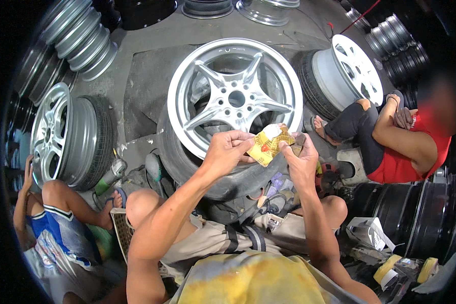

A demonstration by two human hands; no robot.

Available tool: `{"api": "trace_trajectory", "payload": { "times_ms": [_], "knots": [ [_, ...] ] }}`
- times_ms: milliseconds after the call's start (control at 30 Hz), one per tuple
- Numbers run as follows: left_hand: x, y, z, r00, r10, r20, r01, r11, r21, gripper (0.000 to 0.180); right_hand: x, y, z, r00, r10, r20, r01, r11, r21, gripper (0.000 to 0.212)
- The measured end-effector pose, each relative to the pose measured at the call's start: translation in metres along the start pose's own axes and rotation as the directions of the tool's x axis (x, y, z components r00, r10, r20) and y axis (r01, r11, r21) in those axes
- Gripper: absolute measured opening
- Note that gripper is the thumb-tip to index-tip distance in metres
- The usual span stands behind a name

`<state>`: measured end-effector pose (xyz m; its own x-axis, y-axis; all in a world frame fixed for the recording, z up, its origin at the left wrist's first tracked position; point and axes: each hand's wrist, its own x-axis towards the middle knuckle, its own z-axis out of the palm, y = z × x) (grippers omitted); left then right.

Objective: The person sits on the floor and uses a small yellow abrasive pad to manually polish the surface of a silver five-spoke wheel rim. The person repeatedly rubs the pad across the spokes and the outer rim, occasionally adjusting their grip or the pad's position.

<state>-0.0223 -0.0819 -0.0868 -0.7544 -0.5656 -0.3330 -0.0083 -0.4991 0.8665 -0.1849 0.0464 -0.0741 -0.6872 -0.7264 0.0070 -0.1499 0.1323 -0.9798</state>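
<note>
Both hands hold a small piece of yellow, printed-backed sandpaper point(262, 151), creased and worn, with a white patch along its top. My left hand point(224, 152) pinches its left edge between thumb and fingers. At its right edge my right hand point(301, 161) grips it, the thumb on the front and a brownish folded part showing by the fingers. Just beyond my hands a silver spoked wheel rim point(271, 105) lies face up, tilted on a dark tire point(223, 188). The sandpaper is held over the near edge of that rim.
Someone in red point(405, 152) sits at the right, near a silver rim on a tire point(347, 76). Another person in blue shorts point(61, 223) sits left, touching a second rim point(48, 131). A green-grey power tool point(111, 172) lies between. Stacked rims point(81, 40) line the back.
</note>
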Motion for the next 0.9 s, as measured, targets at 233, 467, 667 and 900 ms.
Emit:
{"api": "trace_trajectory", "payload": {
  "times_ms": [233, 467, 667, 900],
  "knots": [
    [-0.004, -0.005, 0.005, 1.0, 0.027, -0.01, -0.027, 0.999, -0.043, 0.027, -0.001, 0.008, -0.003, 0.998, -0.034, 0.045, 0.028, 0.99, 0.136, 0.021],
    [-0.009, 0.01, -0.008, 0.951, 0.298, -0.087, -0.247, 0.897, 0.367, 0.024, -0.004, 0.009, -0.007, 0.996, 0.07, 0.05, -0.077, 0.986, 0.149, 0.02],
    [-0.044, 0.04, 0.006, 0.898, 0.44, -0.025, -0.363, 0.77, 0.525, 0.019, -0.003, 0.03, -0.021, 0.993, 0.11, 0.032, -0.112, 0.99, 0.082, 0.022],
    [-0.075, 0.037, 0.012, 0.84, 0.5, 0.211, -0.54, 0.73, 0.419, 0.019, -0.01, 0.047, -0.014, 0.991, 0.123, 0.054, -0.11, 0.975, -0.194, 0.024]
  ]
}}
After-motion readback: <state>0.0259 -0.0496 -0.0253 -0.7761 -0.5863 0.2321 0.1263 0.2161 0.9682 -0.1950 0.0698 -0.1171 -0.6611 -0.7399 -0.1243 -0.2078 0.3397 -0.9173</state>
